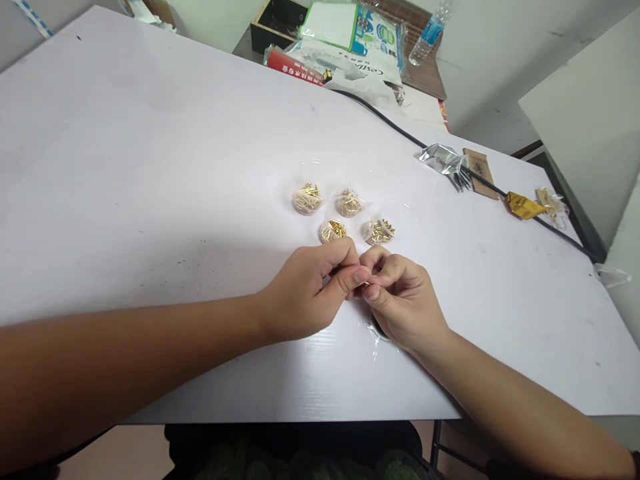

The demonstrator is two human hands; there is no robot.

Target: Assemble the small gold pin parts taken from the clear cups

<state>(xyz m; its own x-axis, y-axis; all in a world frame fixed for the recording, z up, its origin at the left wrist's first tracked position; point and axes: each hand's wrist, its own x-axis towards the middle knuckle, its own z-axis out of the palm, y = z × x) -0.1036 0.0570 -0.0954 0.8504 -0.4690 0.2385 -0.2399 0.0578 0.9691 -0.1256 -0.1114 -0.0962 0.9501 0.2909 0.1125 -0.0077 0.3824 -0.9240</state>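
Note:
Both of my hands meet above the white table (150, 200). My left hand (320, 287) is closed, thumb pressed on the bent index finger. My right hand (405, 293) pinches too, its fingertips touching those of my left. A tiny, thin, light-coloured piece (367, 283) shows between the fingertips; its shape is mostly hidden. Just beyond the hands are several small clear bags of gold-coloured pieces: one at the back left (307, 199), one at the back right (349, 203), one at the front left (333, 231) and one at the front right (379, 231).
Partly under my right hand lies a dark round object (380, 328) with clear plastic. A black cable (380, 118) crosses the right side, near silver foil (443, 160), a brown card (481, 175) and a gold wrapper (524, 206). Packages and a bottle (430, 35) stand beyond the far edge.

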